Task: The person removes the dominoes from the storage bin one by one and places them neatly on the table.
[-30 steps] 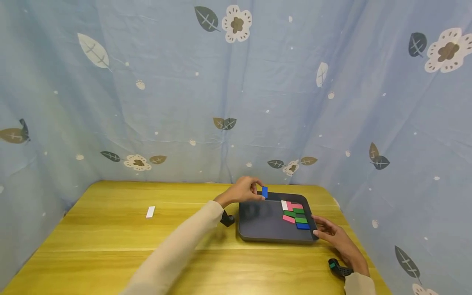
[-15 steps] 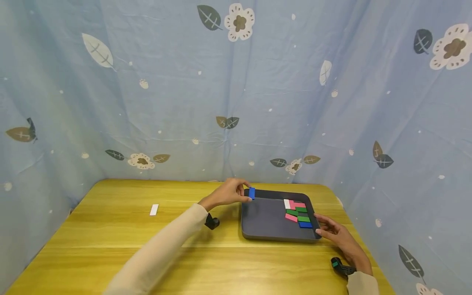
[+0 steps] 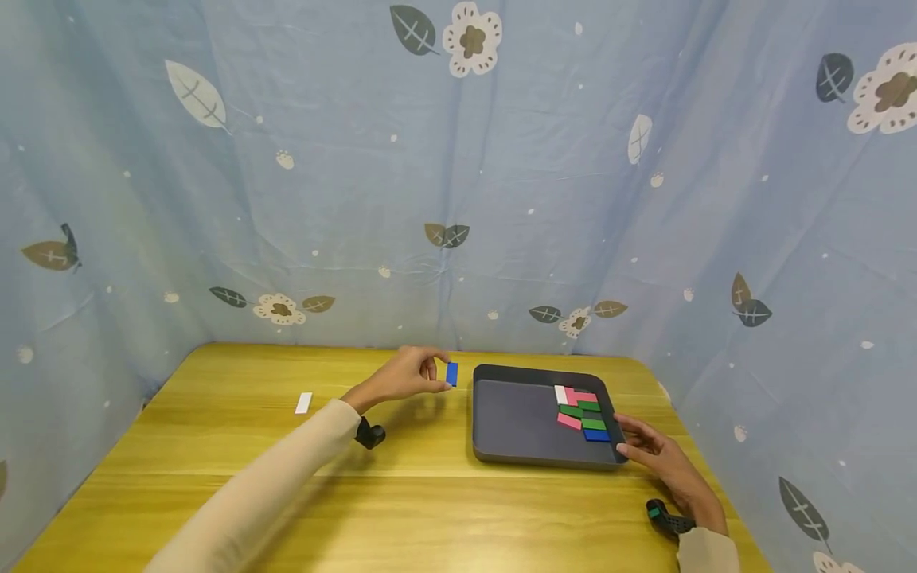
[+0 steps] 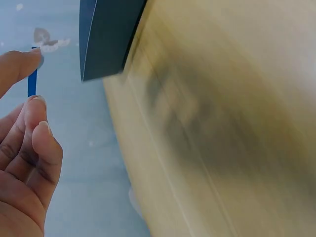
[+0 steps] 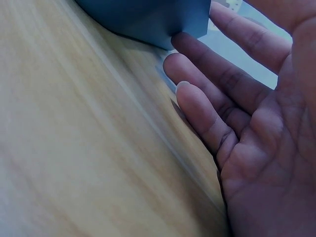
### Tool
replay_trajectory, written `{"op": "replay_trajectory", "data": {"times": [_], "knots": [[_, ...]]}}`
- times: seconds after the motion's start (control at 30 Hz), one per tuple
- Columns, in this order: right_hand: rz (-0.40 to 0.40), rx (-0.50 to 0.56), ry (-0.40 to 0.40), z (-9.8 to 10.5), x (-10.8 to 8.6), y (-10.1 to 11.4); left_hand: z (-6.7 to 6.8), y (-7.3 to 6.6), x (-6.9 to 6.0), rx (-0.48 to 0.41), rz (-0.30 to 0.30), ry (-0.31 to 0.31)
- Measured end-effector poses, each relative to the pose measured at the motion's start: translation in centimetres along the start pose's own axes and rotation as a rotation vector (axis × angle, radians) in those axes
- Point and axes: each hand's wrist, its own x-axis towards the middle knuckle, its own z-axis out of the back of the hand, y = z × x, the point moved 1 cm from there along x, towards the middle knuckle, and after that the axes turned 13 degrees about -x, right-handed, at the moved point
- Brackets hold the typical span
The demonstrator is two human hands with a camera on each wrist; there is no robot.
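Observation:
A thin blue rectangular tile stands on end between the thumb and fingertips of my left hand, in the air left of the tray. The left wrist view shows the same tile edge-on, pinched at its two ends. The dark grey tray holds several pink, green, white and blue tiles, lying flat and close together along its right side. My right hand is at the tray's right front corner. In the right wrist view its loosely extended fingers touch the tray's outer wall.
One white tile lies alone on the wooden table, to the left. Behind and beside the table hangs a blue curtain with leaves and flowers. Each wrist wears a black band.
My left hand has carried the blue tile leftward, from above the tray's back edge to outside the tray. The right hand stays at the corner. The view has shifted slightly.

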Motion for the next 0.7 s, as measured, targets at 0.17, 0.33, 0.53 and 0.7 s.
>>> {"op": "replay_trajectory", "data": {"times": [0.17, 0.33, 0.53, 0.7], "knots": [[-0.006, -0.011, 0.001, 0.1, -0.1, -0.1, 1.7, 0.7, -1.4, -0.001, -0.001, -0.035], [0.0, -0.019, -0.009, 0.2, 0.1, -0.2, 3.0, 1.1, -2.7, 0.002, 0.017, -0.063], [0.022, -0.019, -0.003, 0.1, 0.0, -0.2, 4.0, 1.9, -4.2, 0.015, 0.025, -0.085], [0.006, -0.008, -0.006, -0.1, 0.1, -0.1, 4.6, 2.5, -5.7, 0.052, 0.047, -0.097]]}}
